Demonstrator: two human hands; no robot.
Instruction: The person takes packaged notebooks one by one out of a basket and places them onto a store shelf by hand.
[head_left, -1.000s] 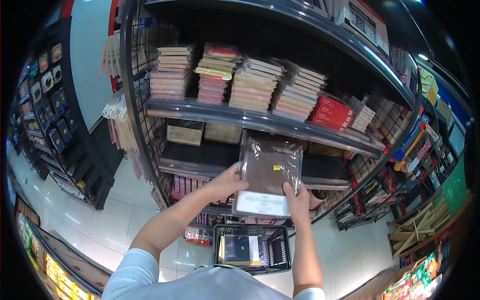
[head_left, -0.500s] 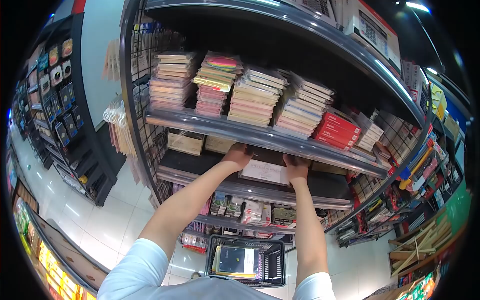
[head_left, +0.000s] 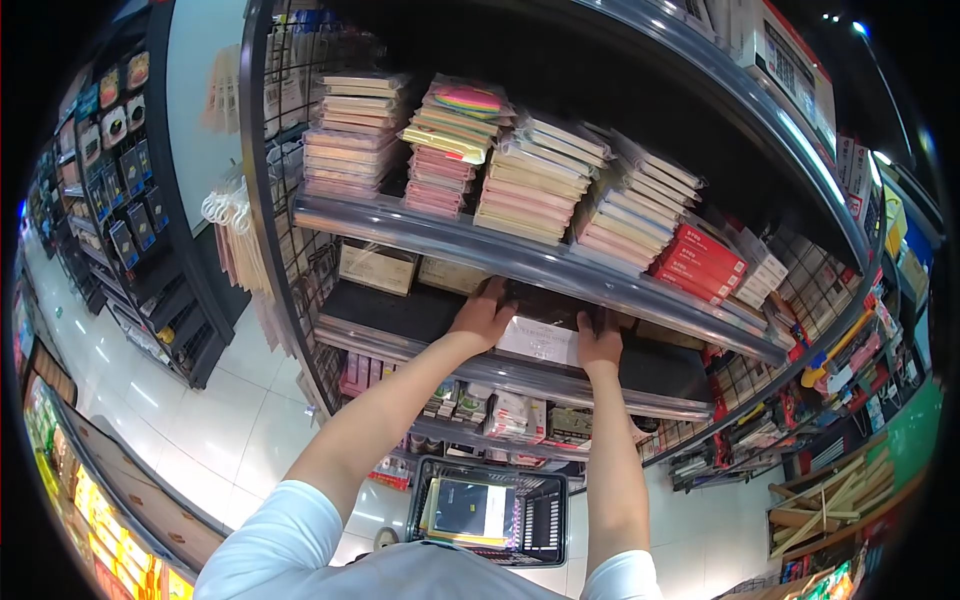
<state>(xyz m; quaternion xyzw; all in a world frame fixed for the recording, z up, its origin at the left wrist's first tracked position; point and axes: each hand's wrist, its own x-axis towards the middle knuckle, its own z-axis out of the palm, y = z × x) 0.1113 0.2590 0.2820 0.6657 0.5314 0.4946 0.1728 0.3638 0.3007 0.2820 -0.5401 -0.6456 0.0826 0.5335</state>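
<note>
A dark packaged item with a white label band (head_left: 540,341) lies on the middle shelf (head_left: 385,336), its rear part hidden under the shelf above. My left hand (head_left: 484,316) rests on its left side with the fingers apart. At its right edge is my right hand (head_left: 599,341), fingers spread over the side of the package. Cream boxes (head_left: 376,267) stand on the same shelf to the left. On the shelf above are several stacks of wrapped notepads (head_left: 533,180) and a stack of red boxes (head_left: 697,262).
Below the shelves, a black basket (head_left: 563,518) holds a dark-covered item and other flat goods. Packs (head_left: 515,416) fill a lower shelf. Tags hang on hooks (head_left: 228,208) at the left, and wooden sticks (head_left: 832,503) lie in a bin at the lower right.
The dark package has gone from in front of the shelves onto the middle shelf, both hands moving with it. Since the middle frame, my left hand's fingers have come more into view.
</note>
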